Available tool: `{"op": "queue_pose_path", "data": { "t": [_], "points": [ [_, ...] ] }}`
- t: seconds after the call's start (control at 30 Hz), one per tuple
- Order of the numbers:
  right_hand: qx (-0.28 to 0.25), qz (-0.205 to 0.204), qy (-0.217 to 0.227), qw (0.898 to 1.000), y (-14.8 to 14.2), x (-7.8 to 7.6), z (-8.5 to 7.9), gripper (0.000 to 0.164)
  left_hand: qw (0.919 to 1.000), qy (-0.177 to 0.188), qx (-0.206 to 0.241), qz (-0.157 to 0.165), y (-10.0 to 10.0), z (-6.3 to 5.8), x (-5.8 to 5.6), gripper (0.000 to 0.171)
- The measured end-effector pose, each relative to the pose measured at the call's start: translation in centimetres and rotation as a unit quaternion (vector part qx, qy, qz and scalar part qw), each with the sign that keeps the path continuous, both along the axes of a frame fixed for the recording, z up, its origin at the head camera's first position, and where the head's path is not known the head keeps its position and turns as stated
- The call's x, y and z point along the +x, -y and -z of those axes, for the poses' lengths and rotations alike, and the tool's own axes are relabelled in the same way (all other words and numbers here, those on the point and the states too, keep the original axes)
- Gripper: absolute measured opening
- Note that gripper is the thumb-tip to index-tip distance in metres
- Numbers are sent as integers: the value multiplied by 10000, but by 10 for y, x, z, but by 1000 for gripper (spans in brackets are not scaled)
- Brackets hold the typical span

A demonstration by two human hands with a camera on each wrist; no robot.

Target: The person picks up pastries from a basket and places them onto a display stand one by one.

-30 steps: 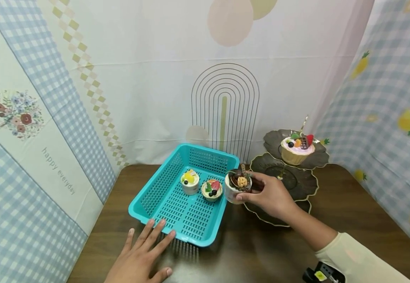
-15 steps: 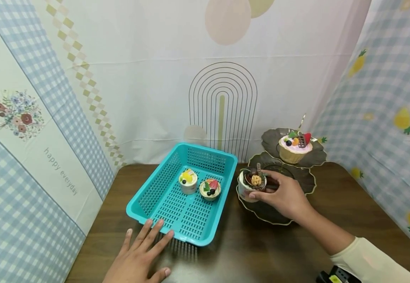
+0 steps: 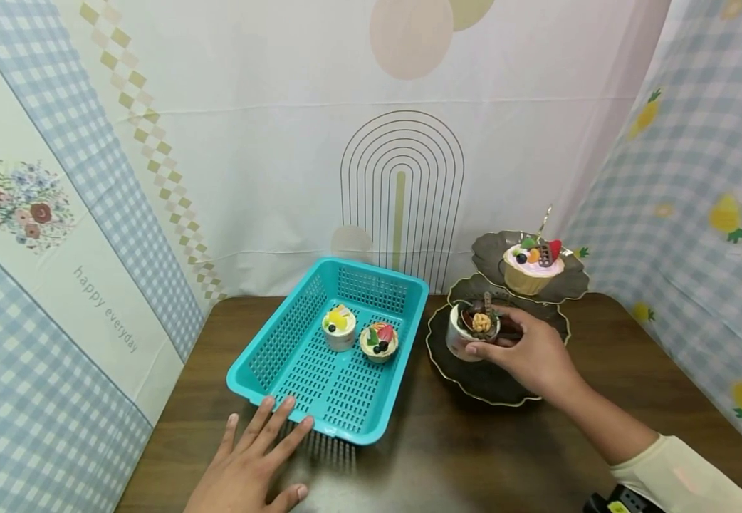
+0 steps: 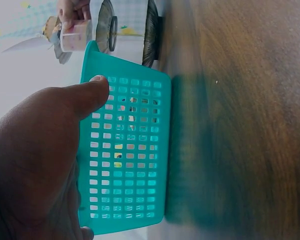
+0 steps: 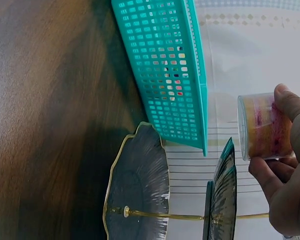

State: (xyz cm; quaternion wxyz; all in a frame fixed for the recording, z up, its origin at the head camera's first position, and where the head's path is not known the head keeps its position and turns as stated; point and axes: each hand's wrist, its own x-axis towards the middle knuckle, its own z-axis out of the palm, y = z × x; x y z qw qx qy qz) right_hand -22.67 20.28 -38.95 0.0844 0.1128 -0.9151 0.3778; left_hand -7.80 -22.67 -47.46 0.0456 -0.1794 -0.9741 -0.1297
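In the head view my right hand (image 3: 537, 360) grips a clear dessert cup (image 3: 458, 336) topped with chocolate, cream and a walnut. The right wrist view shows pink and yellow cake layers through the cup (image 5: 265, 125), pinched between thumb and fingers above the middle plate's level. It overlaps the dark, gold-rimmed tiered stand (image 3: 483, 388) in the head view. My left hand (image 3: 243, 463) lies with fingers spread, fingertips at the near rim of a turquoise basket (image 3: 374, 272). Inside sit a small cup dessert with yellow fruit (image 3: 340, 329) and a strawberry tart (image 3: 379, 343).
On the stand's top plate (image 3: 572, 281) is a cupcake (image 3: 528, 276) with pink cream and fruit. A gold rod (image 5: 185, 216) joins the tiers. Patterned cloth (image 3: 268, 178) hangs behind and at both sides of the wooden table (image 3: 422, 470).
My right hand has carried the chocolate-topped cup rightward, from beside the basket's right rim to over the tiered stand. The left hand keeps its place at the basket.
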Motion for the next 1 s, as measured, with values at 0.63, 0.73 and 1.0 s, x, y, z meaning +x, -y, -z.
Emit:
{"op": "queue_pose_path", "data": {
  "t": [0.63,0.73,1.0],
  "points": [
    [119,315,-109,9994,-14,-5,3,83,9991,-402,-119,60,0,4,1,79],
    [105,353,-107,9993,-16,-6,5,81,9991,-408,-138,60,1,4,0,80],
    [110,450,-126,9988,-19,-9,7,74,9983,-519,-244,106,1,4,-1,80]
  ]
}}
